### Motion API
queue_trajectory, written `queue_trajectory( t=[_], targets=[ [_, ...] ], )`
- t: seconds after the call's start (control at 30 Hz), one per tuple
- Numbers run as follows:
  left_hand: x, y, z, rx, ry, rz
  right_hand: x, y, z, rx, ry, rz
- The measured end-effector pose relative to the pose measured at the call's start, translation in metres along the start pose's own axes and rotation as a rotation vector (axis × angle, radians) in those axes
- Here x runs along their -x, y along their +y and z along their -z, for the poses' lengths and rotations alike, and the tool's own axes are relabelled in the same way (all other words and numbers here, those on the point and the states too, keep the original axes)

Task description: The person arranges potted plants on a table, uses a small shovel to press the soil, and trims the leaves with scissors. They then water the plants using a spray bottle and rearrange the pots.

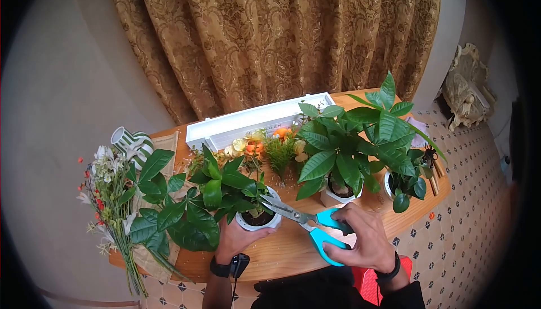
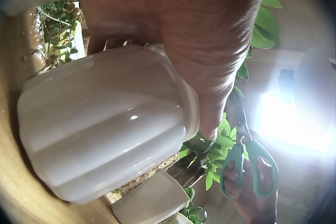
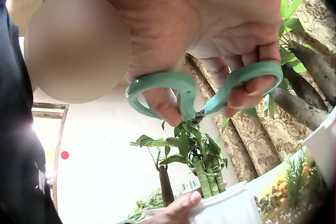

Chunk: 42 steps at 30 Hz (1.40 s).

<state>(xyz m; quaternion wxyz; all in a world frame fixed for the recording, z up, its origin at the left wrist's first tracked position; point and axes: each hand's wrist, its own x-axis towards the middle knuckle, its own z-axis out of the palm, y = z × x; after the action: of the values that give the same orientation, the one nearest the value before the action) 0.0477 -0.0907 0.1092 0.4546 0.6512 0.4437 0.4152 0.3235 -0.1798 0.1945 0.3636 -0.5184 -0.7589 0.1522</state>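
My left hand (image 1: 234,238) grips a white fluted pot (image 2: 105,119), thumb along its near side below the rim. Dark soil and several green jointed stalks (image 3: 209,176), like lucky bamboo, stand in it. My right hand (image 1: 366,238) holds scissors (image 1: 290,213) with turquoise handles, its thumb in one loop and fingers in the other. Their blades are parted and point left over the pot's rim, with the tips by the leaves (image 1: 213,193). Large leaves (image 1: 191,227) of a neighbouring plant spread left of the pot and partly hide the left hand.
A large leafy plant (image 1: 338,145) in a white pot (image 1: 336,198) stands right, beside a smaller potted plant (image 1: 408,188). Behind are orange and yellow flowers (image 1: 253,146) and a long white planter box (image 1: 259,118). Flower stems (image 1: 121,235) and a striped vase (image 1: 132,144) lie left.
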Motion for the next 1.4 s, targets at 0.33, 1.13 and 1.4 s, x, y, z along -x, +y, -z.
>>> queue_trajectory(
  t=[0.33,1.13,1.4],
  targets=[
    [0.001,-0.004,0.002,-0.1,-0.015,0.006,0.007,0.001,0.004,0.061,-0.003,0.024],
    [0.002,-0.019,-0.007,-0.229,-0.04,-0.014,0.013,-0.006,-0.034,0.02,0.137,0.036],
    [-0.002,-0.008,-0.01,-0.232,-0.094,-0.059,0.017,-0.002,-0.036,0.027,0.128,0.026]
  ],
)
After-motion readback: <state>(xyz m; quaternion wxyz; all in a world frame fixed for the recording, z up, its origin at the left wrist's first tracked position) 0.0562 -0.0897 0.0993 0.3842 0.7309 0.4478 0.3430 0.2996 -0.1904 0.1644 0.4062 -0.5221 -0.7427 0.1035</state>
